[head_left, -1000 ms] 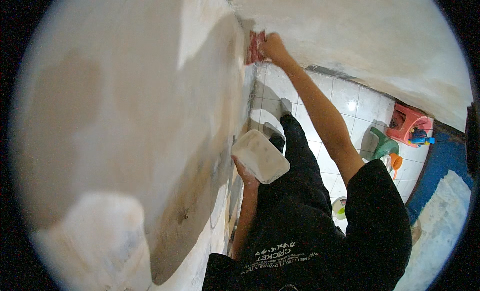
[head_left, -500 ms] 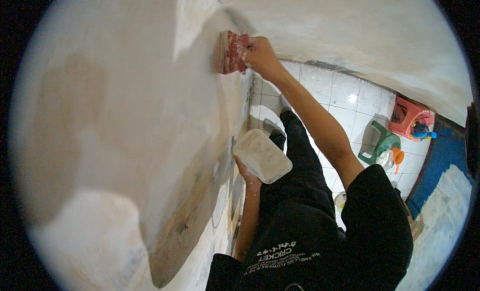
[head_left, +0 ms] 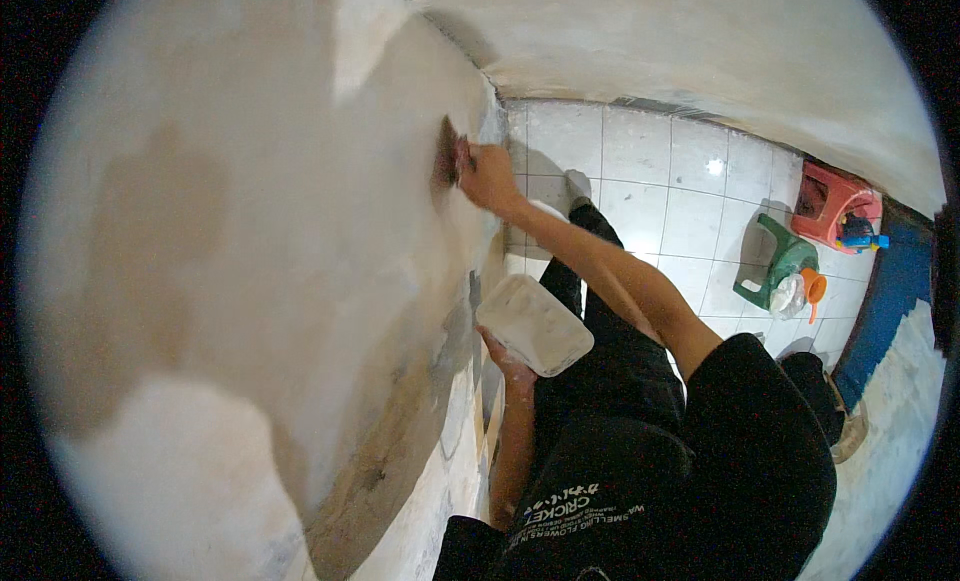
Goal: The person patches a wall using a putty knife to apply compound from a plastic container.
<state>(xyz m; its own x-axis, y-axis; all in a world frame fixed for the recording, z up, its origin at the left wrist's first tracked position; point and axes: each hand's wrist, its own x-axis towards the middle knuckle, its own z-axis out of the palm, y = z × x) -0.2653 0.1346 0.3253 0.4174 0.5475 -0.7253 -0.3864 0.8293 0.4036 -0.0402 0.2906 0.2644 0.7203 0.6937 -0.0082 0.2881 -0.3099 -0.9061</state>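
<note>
My right hand (head_left: 490, 178) is closed round a wide reddish putty knife (head_left: 447, 159), which now shows nearly edge-on. The blade lies against or very close to the patchy beige-white wall (head_left: 300, 211) on the left, near the corner. Lower down, my left hand (head_left: 508, 361) grips a pale rectangular plastic tub (head_left: 535, 324) by its side and underside. White paste coats the inside of the tub, which is tilted a little. Some white smears mark my left fingers and wrist.
White floor tiles (head_left: 635, 206) lie below, edged by a second wall (head_left: 700, 51). At the right are a red plastic stool (head_left: 830, 203), a green plastic stool (head_left: 785, 259), an orange dipper (head_left: 815, 286) and a blue-painted wall band (head_left: 890, 301). My shadow covers part of the left wall.
My right hand has drawn the putty knife along the wall away from the corner, and the knife has turned from broad face to edge. The tub is still in my left hand.
</note>
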